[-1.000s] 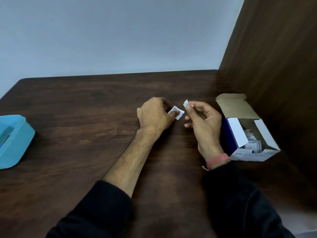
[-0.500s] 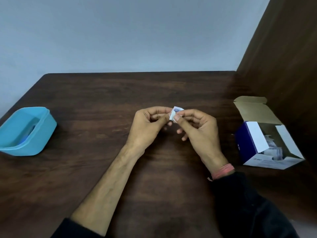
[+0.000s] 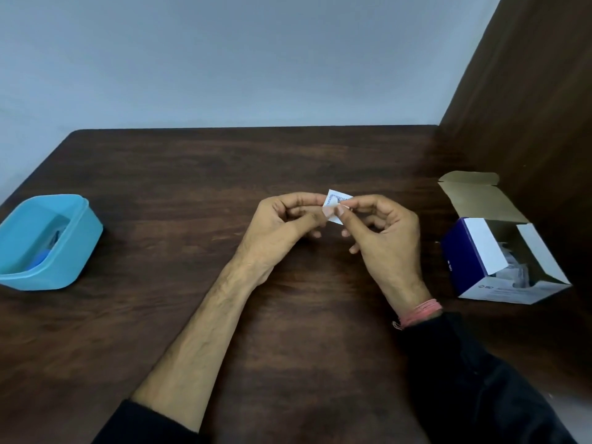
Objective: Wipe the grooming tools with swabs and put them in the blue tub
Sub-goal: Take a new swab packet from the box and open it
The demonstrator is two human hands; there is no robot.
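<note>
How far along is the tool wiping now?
Done: the blue tub on the left already holds some items, too dim to identify. In hand: left hand and right hand pinch a swab packet over the table. Left: no tool lies out; the swab box stands open.

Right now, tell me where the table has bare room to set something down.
Bare wood lies between the blue tub and the left hand, and along the far edge of the table. The crowded spot is mid-table, where both hands pinch the swab packet.
</note>
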